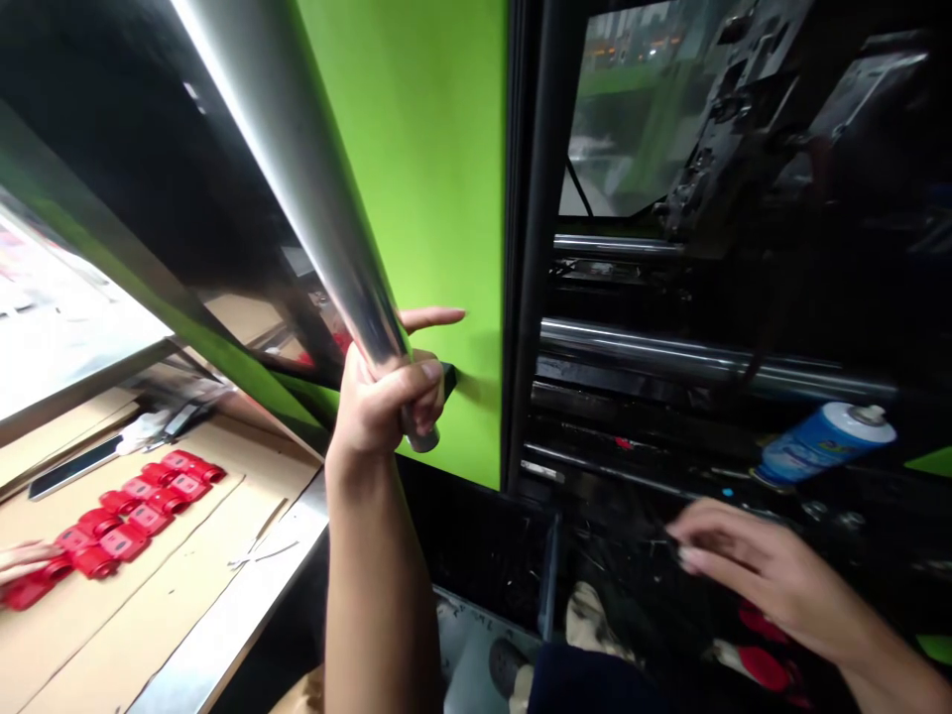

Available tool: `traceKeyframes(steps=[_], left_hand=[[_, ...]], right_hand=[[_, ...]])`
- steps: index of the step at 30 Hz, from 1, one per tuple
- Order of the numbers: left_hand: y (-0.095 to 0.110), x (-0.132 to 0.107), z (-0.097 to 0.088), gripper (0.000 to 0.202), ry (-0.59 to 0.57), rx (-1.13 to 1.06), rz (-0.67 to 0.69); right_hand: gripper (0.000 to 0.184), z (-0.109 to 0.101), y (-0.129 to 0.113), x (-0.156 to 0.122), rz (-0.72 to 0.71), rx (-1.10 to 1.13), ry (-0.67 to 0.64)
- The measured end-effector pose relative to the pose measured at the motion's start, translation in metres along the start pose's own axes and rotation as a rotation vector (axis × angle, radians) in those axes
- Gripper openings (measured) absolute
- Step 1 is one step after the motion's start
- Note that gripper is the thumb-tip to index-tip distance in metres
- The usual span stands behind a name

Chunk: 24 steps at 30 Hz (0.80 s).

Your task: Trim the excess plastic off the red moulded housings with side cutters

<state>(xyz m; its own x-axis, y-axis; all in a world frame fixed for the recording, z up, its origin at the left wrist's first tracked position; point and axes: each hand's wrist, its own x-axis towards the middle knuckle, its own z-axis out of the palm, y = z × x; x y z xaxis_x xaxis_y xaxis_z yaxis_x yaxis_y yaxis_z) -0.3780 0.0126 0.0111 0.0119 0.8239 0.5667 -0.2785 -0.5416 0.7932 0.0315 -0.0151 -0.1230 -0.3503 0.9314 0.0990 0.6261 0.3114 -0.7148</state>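
My left hand [387, 397] is raised and wrapped round the lower end of a long shiny metal handle bar [312, 188] on a green machine door [431, 198], index finger pointing right. My right hand [751, 570] reaches low into the dark open machine bay, fingers loosely curled and a little blurred, with nothing visible in them. Red plastic parts [763, 664] lie just below that hand.
A blue and white spray can [825, 441] lies on the machine ledge at right. Chrome tie bars [706, 357] cross the bay. At left, a cardboard-covered bench [171, 565] carries rows of red moulded parts [141, 501]; another person's fingers [22, 560] touch them.
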Motion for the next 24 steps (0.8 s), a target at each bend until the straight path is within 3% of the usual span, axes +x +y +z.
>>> traceKeyframes(steps=[2,4,7,14,18,21,24], left_hand=[[0.0,0.0,-0.001,0.04,-0.008,0.006,0.0],[-0.001,0.0,-0.002,0.039,-0.018,0.009,-0.009],[-0.001,0.0,-0.003,0.04,-0.028,0.005,-0.008],[0.001,-0.002,-0.003,0.042,0.026,0.052,-0.047],[-0.001,-0.003,-0.005,0.037,0.023,0.034,-0.068],[-0.001,-0.004,-0.008,0.036,0.024,0.039,-0.09],[0.003,-0.006,-0.005,0.045,0.142,0.069,-0.17]], right_hand=[[0.045,0.015,-0.012,0.021,0.006,-0.016,-0.059],[0.06,0.024,-0.022,0.038,-0.029,-0.108,-0.018],[0.057,0.024,-0.027,0.046,-0.088,-0.196,0.018],[0.045,0.0,-0.009,0.037,-0.049,-0.177,0.068],[0.048,-0.021,-0.002,0.054,-0.068,-0.11,0.106],[0.053,-0.042,-0.018,0.077,-0.097,-0.017,0.19],[0.053,-0.061,-0.048,0.105,-0.178,0.138,0.275]])
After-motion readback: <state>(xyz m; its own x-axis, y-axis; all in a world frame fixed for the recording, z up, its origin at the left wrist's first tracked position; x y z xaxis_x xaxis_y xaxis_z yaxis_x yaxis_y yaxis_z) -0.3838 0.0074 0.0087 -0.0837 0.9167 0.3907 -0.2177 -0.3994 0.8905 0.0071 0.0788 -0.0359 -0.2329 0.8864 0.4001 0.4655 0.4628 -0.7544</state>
